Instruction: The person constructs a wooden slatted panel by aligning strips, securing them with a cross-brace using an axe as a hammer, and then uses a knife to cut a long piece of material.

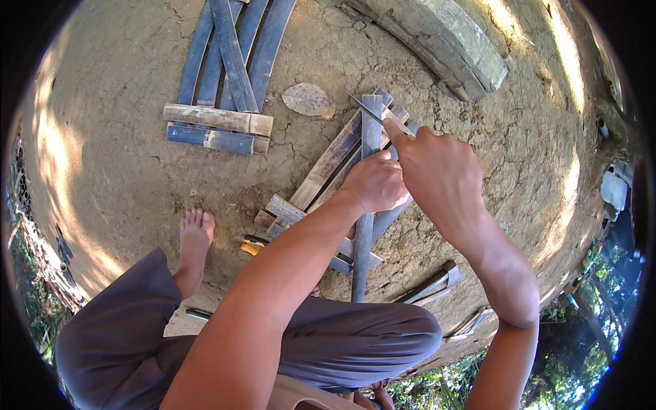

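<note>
My left hand point(376, 183) is closed around a long grey bamboo slat point(371, 130), which runs from near my leg up past my fingers. Just beyond it, my right hand point(441, 167) grips a knife point(363, 106), index finger stretched along it. The thin blade lies slantwise across the slat near its far end; my fingers cover the handle. Beneath the slat and both hands, several more bamboo slats point(331, 162) fan out on the ground. Crosspieces point(290, 210) lie over their near ends.
At the upper left lies a group of dark bamboo slats point(256, 72) with a crosspiece point(219, 119). A dry leaf point(307, 100) and a heavy wooden beam point(437, 42) are farther off. A yellow-and-black handle point(251, 245) shows beside my left forearm. Split pieces point(434, 283) lie near my knee.
</note>
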